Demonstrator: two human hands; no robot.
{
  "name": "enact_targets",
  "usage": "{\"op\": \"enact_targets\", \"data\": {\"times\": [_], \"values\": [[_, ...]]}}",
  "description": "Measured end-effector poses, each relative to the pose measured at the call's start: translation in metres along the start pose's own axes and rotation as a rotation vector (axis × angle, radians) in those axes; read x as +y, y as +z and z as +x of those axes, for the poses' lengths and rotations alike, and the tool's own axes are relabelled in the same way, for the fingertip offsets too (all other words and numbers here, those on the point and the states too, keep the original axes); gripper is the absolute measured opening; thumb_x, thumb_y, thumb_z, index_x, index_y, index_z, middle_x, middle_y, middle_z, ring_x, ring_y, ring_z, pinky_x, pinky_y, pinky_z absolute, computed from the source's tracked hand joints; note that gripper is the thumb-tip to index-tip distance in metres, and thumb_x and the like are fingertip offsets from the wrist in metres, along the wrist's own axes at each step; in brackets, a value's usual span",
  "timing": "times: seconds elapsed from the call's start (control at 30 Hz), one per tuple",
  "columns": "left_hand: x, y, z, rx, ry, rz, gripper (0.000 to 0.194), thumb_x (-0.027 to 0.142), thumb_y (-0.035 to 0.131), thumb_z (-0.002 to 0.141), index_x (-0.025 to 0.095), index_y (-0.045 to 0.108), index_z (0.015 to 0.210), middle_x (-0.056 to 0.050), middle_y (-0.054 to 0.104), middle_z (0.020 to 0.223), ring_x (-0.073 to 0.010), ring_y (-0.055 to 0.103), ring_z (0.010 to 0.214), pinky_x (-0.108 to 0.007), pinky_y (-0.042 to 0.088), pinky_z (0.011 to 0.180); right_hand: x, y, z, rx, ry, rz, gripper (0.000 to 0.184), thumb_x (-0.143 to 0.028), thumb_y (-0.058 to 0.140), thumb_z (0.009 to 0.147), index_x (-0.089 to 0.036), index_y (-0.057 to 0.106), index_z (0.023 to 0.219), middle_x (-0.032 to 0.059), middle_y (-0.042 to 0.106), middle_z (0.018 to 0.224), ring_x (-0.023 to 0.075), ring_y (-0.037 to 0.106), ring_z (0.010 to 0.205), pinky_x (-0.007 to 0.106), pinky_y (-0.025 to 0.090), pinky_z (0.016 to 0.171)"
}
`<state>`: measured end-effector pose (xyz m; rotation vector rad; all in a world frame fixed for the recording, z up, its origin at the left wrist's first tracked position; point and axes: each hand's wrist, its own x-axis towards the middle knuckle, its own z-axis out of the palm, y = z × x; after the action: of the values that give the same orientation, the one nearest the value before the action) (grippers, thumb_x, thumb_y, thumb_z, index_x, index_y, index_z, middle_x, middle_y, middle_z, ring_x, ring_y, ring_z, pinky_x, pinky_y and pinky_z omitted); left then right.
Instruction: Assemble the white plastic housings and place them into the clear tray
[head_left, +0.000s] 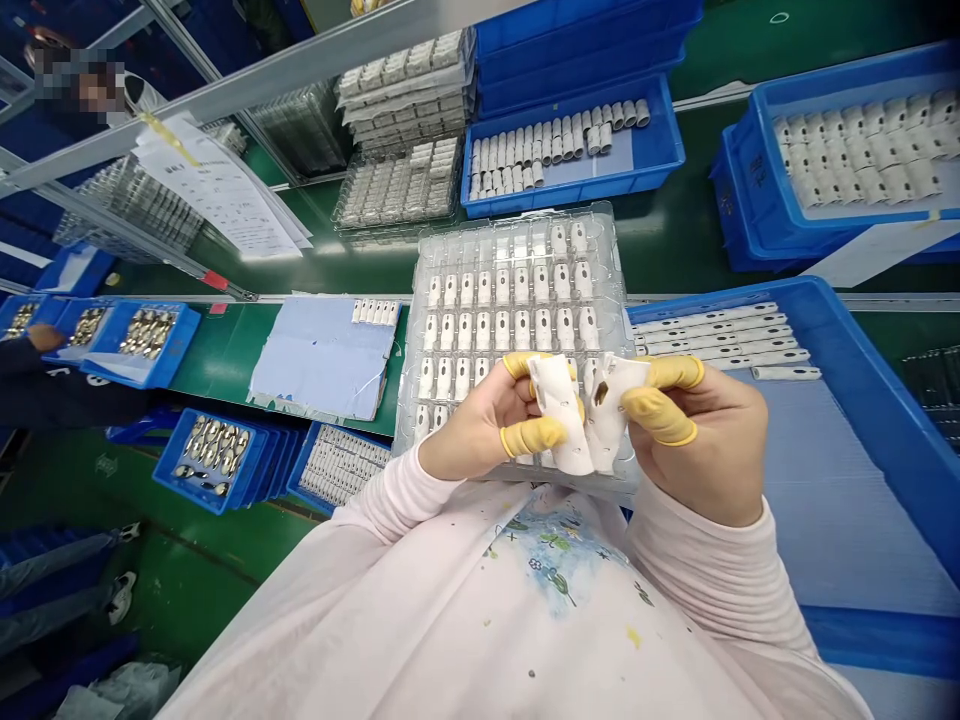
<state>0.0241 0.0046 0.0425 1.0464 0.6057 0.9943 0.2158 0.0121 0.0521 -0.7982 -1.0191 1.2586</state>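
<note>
Yellow finger cots cover the thumbs and some fingers of both my hands. My left hand [517,420] pinches a white tubular plastic part [561,415] with small holes in its side. Close beside it, my right hand [686,420] grips a second white part [606,412], whose dark oval opening faces me. The lower ends of the two parts meet or nearly meet. Beneath my hands lies a clear plastic tray [480,245] with rows of similar white parts in its pockets; my hands hide some of its lower pockets.
At right, a large blue bin [847,320] holds rows of white parts. A blue pad [322,355] with several parts lies left. Behind stand a blue crate [570,185], stacked trays [401,190] and another blue crate [765,225]. A person's hand [45,337] is far left.
</note>
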Motion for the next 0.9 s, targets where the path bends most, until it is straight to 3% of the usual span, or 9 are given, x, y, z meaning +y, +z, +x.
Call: {"op": "enact_targets", "data": {"times": [0.17,0.3,0.43,0.57,0.7,0.9], "values": [[-0.001,-0.003,0.002,-0.064,-0.071,-0.136,0.067,0.052,0.089,0.083,0.024,0.057,0.134,0.004,0.060,0.079,-0.0118,0.065,0.068,-0.029,0.059,0.073,-0.007,0.012,0.003,0.048,0.164,0.123,0.036,-0.044,0.101,0.068,-0.020,0.074,0.062,0.0007,0.067,0.051,0.0139,0.058,0.040,0.025,0.048,0.038],[0.000,-0.007,0.004,-0.095,-0.092,-0.161,0.070,0.055,0.089,0.081,0.024,0.062,0.138,0.002,0.062,0.078,-0.0160,0.068,0.074,-0.034,0.061,0.079,-0.012,0.021,0.006,0.017,0.213,0.169,0.040,-0.049,0.099,0.070,-0.021,0.072,0.061,-0.0021,0.059,0.045,0.0120,0.050,0.033,0.024,0.045,0.033],[0.002,-0.006,0.006,-0.053,-0.112,-0.140,0.071,0.062,0.086,0.081,0.023,0.065,0.137,0.000,0.064,0.076,-0.0175,0.069,0.075,-0.034,0.061,0.077,-0.008,0.021,0.008,0.041,0.243,0.164,0.044,-0.053,0.100,0.067,-0.021,0.071,0.062,-0.0011,0.063,0.049,0.0143,0.056,0.037,0.026,0.049,0.035],[0.005,-0.005,0.007,0.000,-0.105,-0.074,0.068,0.064,0.083,0.084,0.023,0.064,0.136,-0.005,0.074,0.093,-0.0190,0.075,0.086,-0.031,0.061,0.078,-0.001,0.018,0.010,0.041,0.280,0.196,0.048,-0.055,0.100,0.067,-0.019,0.068,0.064,-0.0006,0.064,0.054,0.0121,0.057,0.042,0.024,0.051,0.039],[0.002,-0.007,0.007,0.027,-0.146,-0.049,0.072,0.070,0.083,0.082,0.025,0.064,0.135,-0.008,0.078,0.106,-0.0247,0.079,0.098,-0.036,0.063,0.084,0.002,0.019,0.010,0.004,0.261,0.184,0.049,-0.058,0.095,0.072,-0.020,0.066,0.063,-0.0017,0.062,0.053,0.0115,0.052,0.040,0.026,0.050,0.039],[0.001,-0.006,0.008,0.066,-0.150,-0.127,0.075,0.067,0.090,0.074,0.027,0.062,0.131,-0.008,0.078,0.114,-0.0250,0.078,0.104,-0.035,0.063,0.084,0.004,0.021,0.008,-0.045,0.243,0.165,0.043,-0.058,0.086,0.081,-0.021,0.068,0.067,0.0007,0.067,0.057,0.0160,0.062,0.050,0.029,0.055,0.051]]}}
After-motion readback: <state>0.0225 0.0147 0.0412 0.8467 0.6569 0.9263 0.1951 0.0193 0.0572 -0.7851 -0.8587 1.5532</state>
